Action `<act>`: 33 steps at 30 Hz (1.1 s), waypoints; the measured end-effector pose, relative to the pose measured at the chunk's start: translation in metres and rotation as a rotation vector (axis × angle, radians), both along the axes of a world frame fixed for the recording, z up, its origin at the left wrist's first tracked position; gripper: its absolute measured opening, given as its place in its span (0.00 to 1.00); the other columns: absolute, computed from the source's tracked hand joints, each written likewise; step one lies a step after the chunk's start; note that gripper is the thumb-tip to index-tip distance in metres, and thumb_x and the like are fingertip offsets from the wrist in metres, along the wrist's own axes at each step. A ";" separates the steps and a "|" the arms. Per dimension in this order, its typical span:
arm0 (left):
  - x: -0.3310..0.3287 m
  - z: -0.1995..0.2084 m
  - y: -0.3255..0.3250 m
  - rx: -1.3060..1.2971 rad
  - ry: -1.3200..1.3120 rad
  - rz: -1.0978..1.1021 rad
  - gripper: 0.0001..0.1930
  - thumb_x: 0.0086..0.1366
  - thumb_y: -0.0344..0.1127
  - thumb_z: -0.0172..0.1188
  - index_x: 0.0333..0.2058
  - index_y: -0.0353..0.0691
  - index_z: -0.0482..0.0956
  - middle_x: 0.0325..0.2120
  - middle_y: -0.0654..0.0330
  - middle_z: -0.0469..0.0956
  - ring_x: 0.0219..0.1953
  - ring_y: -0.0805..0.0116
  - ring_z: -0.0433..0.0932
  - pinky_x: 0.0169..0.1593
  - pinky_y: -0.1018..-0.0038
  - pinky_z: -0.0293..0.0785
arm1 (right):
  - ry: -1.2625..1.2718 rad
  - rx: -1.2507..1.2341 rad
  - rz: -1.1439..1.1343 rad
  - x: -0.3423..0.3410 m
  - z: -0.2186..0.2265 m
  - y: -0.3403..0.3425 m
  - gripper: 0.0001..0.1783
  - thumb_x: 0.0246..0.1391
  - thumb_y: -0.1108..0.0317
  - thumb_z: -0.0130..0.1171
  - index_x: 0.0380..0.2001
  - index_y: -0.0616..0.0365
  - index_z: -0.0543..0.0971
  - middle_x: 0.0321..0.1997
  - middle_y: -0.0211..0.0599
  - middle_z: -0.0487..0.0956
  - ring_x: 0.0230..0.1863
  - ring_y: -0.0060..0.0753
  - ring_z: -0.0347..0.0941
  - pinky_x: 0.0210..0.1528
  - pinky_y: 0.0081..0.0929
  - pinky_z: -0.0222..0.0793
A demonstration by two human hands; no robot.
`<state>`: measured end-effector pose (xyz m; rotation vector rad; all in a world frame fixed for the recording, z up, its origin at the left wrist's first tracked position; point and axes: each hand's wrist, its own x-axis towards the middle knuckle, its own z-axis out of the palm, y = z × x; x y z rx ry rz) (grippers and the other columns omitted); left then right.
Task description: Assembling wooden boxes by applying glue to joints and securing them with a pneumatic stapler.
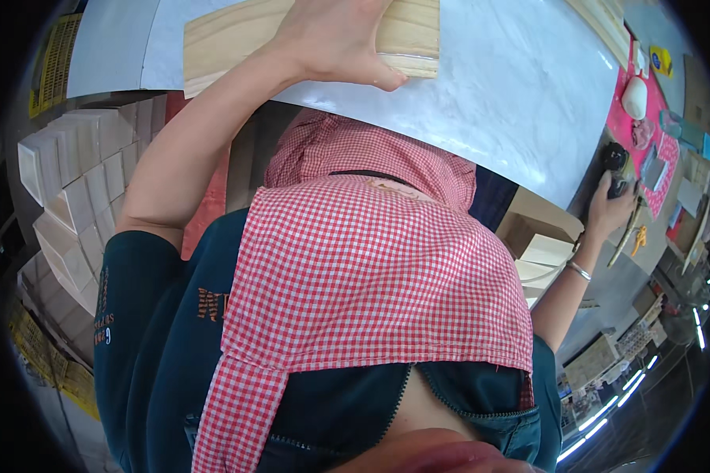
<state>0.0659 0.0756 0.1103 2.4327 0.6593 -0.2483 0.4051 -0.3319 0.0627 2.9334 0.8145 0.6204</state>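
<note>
My left hand (pixel 335 43) reaches across a pale wooden box-like piece (pixel 237 43) on the white marbled table (pixel 513 87). Its thumb lies along the near edge of the wood, and its fingertips run out of view at the top. Far to the right, my right hand (pixel 611 209) is closed around a black hand tool (pixel 616 162) with a rounded head, at the table's right side. What kind of tool it is I cannot make out.
Pale wooden boxes (pixel 79 169) are stacked at the left, by a yellow crate (pixel 55 63). An open carton (pixel 540 209) holding wooden pieces stands below the table's right end. Beyond lies a pink cloth (pixel 619 110) with a white bottle (pixel 634 98) and small items.
</note>
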 end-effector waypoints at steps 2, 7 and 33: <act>0.001 0.000 0.002 -0.097 0.038 0.002 0.48 0.39 0.61 0.72 0.53 0.29 0.72 0.48 0.45 0.76 0.50 0.49 0.74 0.61 0.60 0.63 | 0.322 -0.023 -0.077 0.017 -0.021 -0.053 0.32 0.56 0.49 0.64 0.53 0.66 0.75 0.46 0.59 0.80 0.44 0.59 0.78 0.52 0.44 0.73; -0.001 0.001 0.001 -0.096 -0.004 -0.006 0.45 0.40 0.60 0.71 0.50 0.30 0.73 0.45 0.45 0.77 0.49 0.49 0.74 0.61 0.60 0.63 | 0.181 -0.011 -0.052 0.046 -0.035 -0.075 0.27 0.57 0.53 0.63 0.48 0.66 0.78 0.40 0.59 0.82 0.40 0.59 0.78 0.48 0.42 0.74; -0.006 0.001 0.001 -0.278 -0.064 0.009 0.38 0.41 0.58 0.71 0.43 0.32 0.75 0.39 0.49 0.78 0.45 0.53 0.76 0.62 0.56 0.60 | 0.949 0.140 0.606 -0.175 0.143 0.184 0.23 0.46 0.66 0.78 0.43 0.65 0.80 0.38 0.44 0.86 0.33 0.38 0.84 0.31 0.27 0.79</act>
